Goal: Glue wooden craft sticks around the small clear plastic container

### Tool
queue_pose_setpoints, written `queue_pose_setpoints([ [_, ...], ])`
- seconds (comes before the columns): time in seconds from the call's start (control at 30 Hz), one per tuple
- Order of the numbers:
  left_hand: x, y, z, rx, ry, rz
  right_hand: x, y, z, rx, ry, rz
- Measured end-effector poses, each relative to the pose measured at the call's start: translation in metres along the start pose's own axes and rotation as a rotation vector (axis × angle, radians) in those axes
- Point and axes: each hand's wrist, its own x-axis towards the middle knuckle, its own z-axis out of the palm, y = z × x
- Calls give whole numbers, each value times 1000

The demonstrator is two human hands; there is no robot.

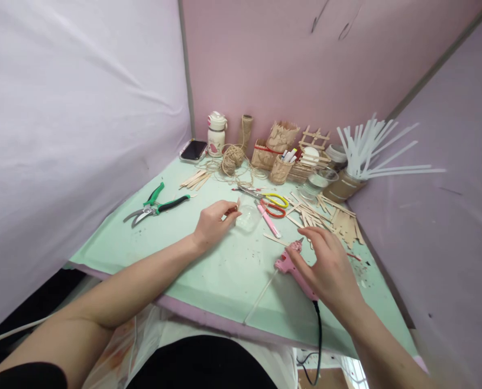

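Note:
My left hand (215, 222) is closed in a pinch at the near-left rim of a small clear plastic cup (248, 220). A small pale piece, perhaps a bit of wooden stick, shows at the fingertips. My right hand (330, 266) hovers with thumb and fingers apart over a pink hot glue gun (300, 278), which lies on its side. A white glue stick (261, 296) pokes out of the gun's back end, and its black cord hangs over the table edge. Beside the cup lie a pink utility knife (269, 220) and scissors (279, 201) with yellow handles.
Green-handled pruning shears (154, 206) lie left. Craft sticks (312, 213) are scattered right. At the back stand a twine ball (232, 159), a bottle (216, 134), a pen holder (280, 172), a glass of water (316, 183) and a container of white glue sticks (346, 186).

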Motion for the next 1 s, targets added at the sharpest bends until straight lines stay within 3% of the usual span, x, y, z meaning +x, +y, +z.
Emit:
queue_pose_setpoints([
  [0.17,1,0,0,46,-17,44,47,-16,15,116,-35,-51],
  [0.37,3,2,1,98,-47,48,76,-25,52,173,-153,-92],
  [0.63,3,3,2,84,-49,4,89,-39,71,121,-243,-69],
  [1.0,5,4,3,111,-65,-16,88,-37,81,154,-192,-53],
])
